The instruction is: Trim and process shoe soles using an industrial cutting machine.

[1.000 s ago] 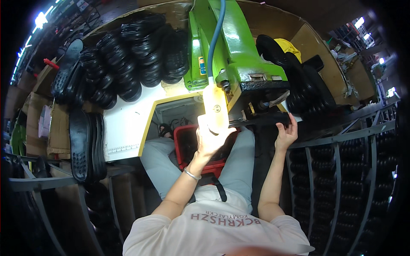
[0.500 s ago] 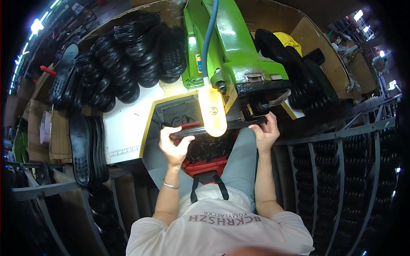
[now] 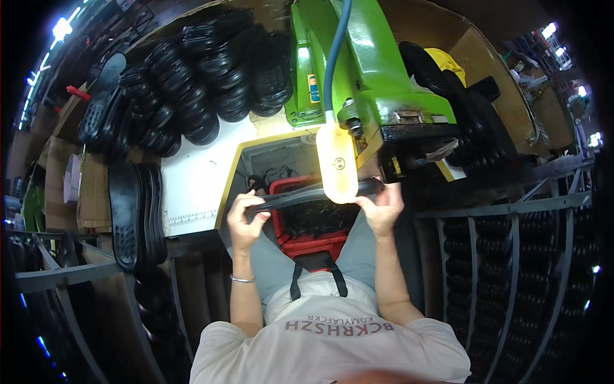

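Note:
A long black shoe sole (image 3: pixel 288 198) is stretched between my two hands, seen edge-on above my lap. My left hand (image 3: pixel 245 221) grips its left end, thumb below and fingers curled on top. At the other end my right hand (image 3: pixel 382 210) pinches the sole, just below the dark working head (image 3: pixel 409 144) of a green machine (image 3: pixel 390 83). A bright yellowish lamp (image 3: pixel 337 163) on a blue-grey cable covers part of the sole's middle. Beneath the sole, a red bin (image 3: pixel 307 245) with dark scraps stands between my legs.
Stacked black soles (image 3: pixel 211 70) lie on the white, yellow-edged table (image 3: pixel 192 185), with more upright soles (image 3: pixel 131 214) at its left corner. Right of the machine, a cardboard box (image 3: pixel 499 83) holds soles and a yellow cloth. Metal racks (image 3: pixel 499 208) flank me.
Both hands have drawn the sole left and away from the machine's head. The right hand has come clear of it. My view has shifted slightly, so the machine sits farther right.

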A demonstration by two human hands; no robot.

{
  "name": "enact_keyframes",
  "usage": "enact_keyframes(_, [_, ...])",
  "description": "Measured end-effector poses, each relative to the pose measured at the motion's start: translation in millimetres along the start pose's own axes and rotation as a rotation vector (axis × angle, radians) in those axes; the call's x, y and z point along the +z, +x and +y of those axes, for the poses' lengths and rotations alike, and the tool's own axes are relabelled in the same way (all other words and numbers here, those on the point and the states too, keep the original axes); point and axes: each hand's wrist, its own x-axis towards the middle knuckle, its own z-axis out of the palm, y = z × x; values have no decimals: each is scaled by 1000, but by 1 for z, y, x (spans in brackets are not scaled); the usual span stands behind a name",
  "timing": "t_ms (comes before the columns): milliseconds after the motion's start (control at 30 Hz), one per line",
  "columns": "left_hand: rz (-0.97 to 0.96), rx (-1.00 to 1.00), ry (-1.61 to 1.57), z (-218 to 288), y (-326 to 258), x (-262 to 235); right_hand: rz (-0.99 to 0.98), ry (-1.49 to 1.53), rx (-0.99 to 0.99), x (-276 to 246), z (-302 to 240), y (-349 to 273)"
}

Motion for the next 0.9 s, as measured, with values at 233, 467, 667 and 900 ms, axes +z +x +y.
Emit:
enact_keyframes(233, [-189, 189, 261, 65, 28, 68, -101, -128, -144, -44, -18, 6])
enact_keyframes(467, [-141, 25, 102, 70, 28, 99, -152, -287, -304, -57, -32, 6])
enact_keyframes(667, [-135, 77, 64, 52, 30, 72, -25, -116, -210, -81, -20, 11])
enact_keyframes(900, [45, 209, 111, 41, 27, 106, 64, 72, -34, -111, 7, 26])
